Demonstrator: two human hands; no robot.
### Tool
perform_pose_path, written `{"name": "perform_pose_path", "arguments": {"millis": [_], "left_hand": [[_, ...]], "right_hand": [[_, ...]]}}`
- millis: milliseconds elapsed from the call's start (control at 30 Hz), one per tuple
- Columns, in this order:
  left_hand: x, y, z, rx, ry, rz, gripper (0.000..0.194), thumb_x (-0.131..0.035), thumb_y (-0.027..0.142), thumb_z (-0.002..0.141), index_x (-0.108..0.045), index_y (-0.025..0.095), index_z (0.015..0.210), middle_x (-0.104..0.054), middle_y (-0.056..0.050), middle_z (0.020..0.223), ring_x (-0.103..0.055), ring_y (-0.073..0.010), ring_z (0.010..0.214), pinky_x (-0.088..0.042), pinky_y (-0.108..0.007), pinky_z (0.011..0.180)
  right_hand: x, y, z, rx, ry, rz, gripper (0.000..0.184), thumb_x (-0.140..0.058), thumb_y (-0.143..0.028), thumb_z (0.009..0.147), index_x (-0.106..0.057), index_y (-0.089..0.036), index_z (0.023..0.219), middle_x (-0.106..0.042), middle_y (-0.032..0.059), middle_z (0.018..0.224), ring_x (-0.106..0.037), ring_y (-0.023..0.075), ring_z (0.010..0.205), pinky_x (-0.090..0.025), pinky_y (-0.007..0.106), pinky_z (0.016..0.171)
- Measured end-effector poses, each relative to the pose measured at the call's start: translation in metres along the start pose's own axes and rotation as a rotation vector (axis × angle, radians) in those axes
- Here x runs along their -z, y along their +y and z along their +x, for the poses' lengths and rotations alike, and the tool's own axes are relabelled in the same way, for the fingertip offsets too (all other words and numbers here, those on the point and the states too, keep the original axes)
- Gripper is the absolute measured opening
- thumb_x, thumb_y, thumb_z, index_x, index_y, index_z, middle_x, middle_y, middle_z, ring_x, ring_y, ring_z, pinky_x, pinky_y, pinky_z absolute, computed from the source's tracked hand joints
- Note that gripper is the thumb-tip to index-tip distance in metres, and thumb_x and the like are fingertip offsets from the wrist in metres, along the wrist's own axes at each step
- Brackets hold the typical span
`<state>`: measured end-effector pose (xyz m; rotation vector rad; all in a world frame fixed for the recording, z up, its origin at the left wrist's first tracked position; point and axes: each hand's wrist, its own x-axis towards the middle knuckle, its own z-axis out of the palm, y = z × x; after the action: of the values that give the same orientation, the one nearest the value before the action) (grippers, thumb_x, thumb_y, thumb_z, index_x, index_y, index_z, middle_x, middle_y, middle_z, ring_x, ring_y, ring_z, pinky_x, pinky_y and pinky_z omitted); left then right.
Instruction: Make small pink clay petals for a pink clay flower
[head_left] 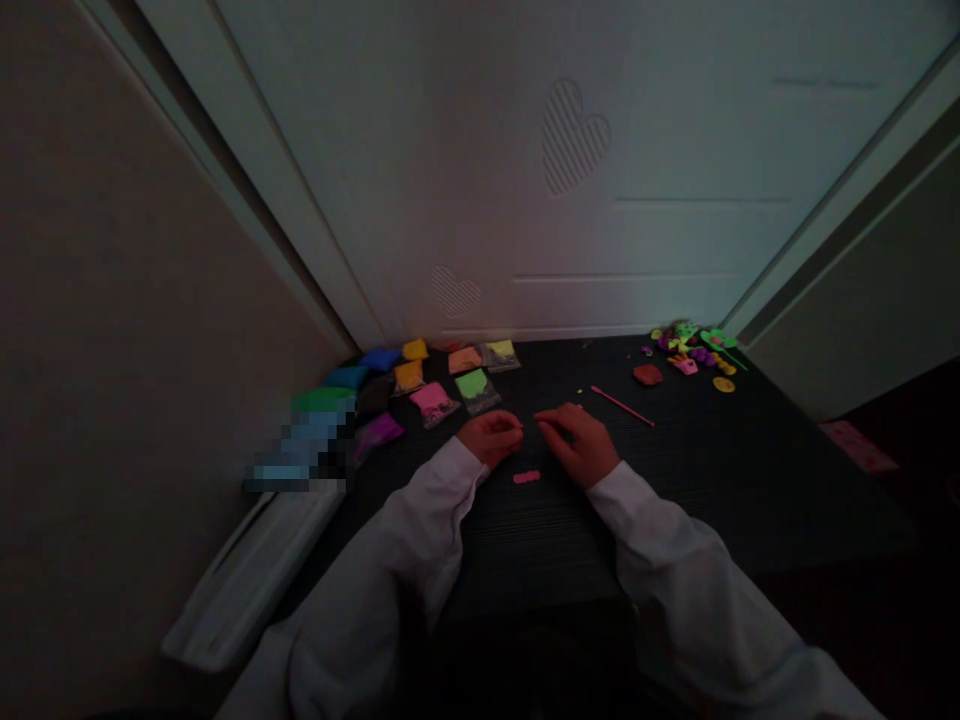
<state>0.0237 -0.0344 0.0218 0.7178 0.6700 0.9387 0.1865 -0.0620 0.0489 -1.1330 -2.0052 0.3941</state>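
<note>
"How are your hands?"

"Apart from each other, fingers bent. I can't tell whether my left hand (491,438) or right hand (577,442) pinches anything."

"And the pink strip (526,477)?"

"Flat on the dark, grained counter (525,540), between my hands and slightly nearer me, its edges wavy."

"What about the bags?"

"Just beyond my left hand, a clear green-filled bag (476,388); left of that, a pink-filled bag (433,402). Both fillings look soft and lumpy."

"Past your right hand?"

"A thin pink stick (622,406), then a flattish red lump (647,374)."
</note>
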Motion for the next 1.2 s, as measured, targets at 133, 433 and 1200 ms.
{"name": "perform_pose_path", "arguments": {"millis": [133, 433, 1200], "left_hand": [[0.0016, -0.0006, 0.0000, 0.012, -0.004, -0.001, 0.020, -0.067, 0.012, 0.050, -0.059, 0.011, 0.068, -0.060, -0.002, 0.058, -0.054, -0.0083, 0.054, -0.042, -0.019, 0.053], [-0.0032, 0.0030, -0.0005, 0.008, 0.061, 0.017, 0.024, -0.069, 0.009, 0.043, -0.060, 0.011, 0.065, -0.061, -0.001, 0.060, -0.054, -0.0071, 0.053, -0.041, -0.017, 0.051], [-0.0017, 0.0035, 0.0005, 0.024, 0.085, -0.009, 0.023, -0.068, 0.010, 0.047, -0.059, 0.011, 0.068, -0.061, -0.003, 0.060, -0.055, -0.0086, 0.055, -0.042, -0.019, 0.054]], "right_hand": [[-0.0003, -0.0009, -0.0004, -0.002, 0.011, -0.005, 0.021, -0.040, -0.023, 0.076, -0.052, -0.019, 0.092, -0.052, 0.0027, 0.078, -0.048, 0.0113, 0.073, -0.038, 0.024, 0.067], [-0.0002, 0.0006, -0.0001, 0.003, -0.015, -0.014, 0.021, -0.040, -0.022, 0.076, -0.052, -0.019, 0.092, -0.052, 0.0030, 0.079, -0.048, 0.0113, 0.074, -0.038, 0.024, 0.067], [-0.0011, 0.0003, -0.0008, -0.015, -0.025, -0.020, 0.021, -0.039, -0.023, 0.076, -0.053, -0.020, 0.091, -0.053, 0.0028, 0.077, -0.048, 0.0112, 0.070, -0.039, 0.025, 0.065]]}}
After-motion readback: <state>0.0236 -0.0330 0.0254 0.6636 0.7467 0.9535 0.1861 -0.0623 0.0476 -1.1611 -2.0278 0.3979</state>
